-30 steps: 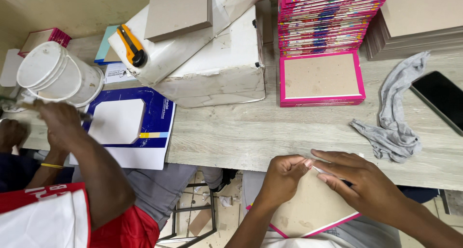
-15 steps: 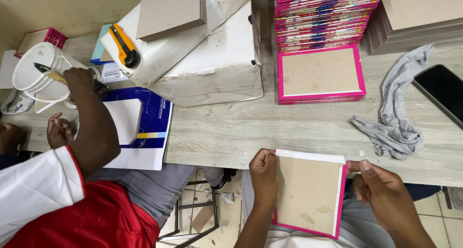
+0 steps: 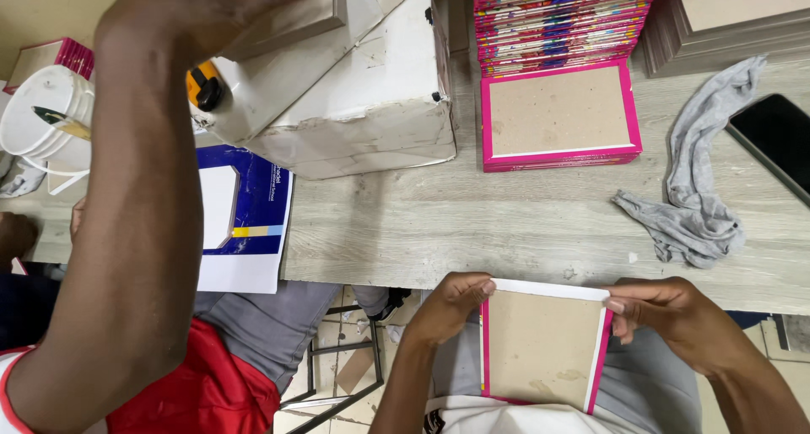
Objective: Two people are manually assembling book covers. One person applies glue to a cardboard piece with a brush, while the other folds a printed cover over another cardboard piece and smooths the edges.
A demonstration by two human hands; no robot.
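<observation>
Nearest to me, both hands hold a pink-edged board cover (image 3: 540, 345) at the table's near edge, over the lap. My left hand (image 3: 451, 303) pinches its upper left corner, fingers closed on it; my right hand (image 3: 675, 316) grips the upper right corner the same way, thumb over a white strip along the top. The brown board face is up.

Past it lies bare wooden table (image 3: 506, 223), then a crumpled grey cloth (image 3: 700, 198) to the right and a dark phone (image 3: 780, 143) just beyond that at the frame's edge. Straight ahead sits a flat pink-framed cover (image 3: 557, 113), brown side up, and behind it a tall stack of pink-edged covers (image 3: 565, 21), touching or nearly so. Far right, a pile of plain brown boards (image 3: 734, 12).

Left of centre, a scuffed white box (image 3: 363, 105) blocks much of the far table. A co-worker's forearm (image 3: 143, 206) now cuts across the whole left side, hand laid on a board atop that box; half a second ago that arm reached toward the white bucket (image 3: 42, 118) instead. Under the arm I see a blue and white sheet (image 3: 253, 215) with a yellow band. A yellow-and-black cutter (image 3: 202, 84) peeks out beside the arm. My cover sits about as before, slightly more level.
</observation>
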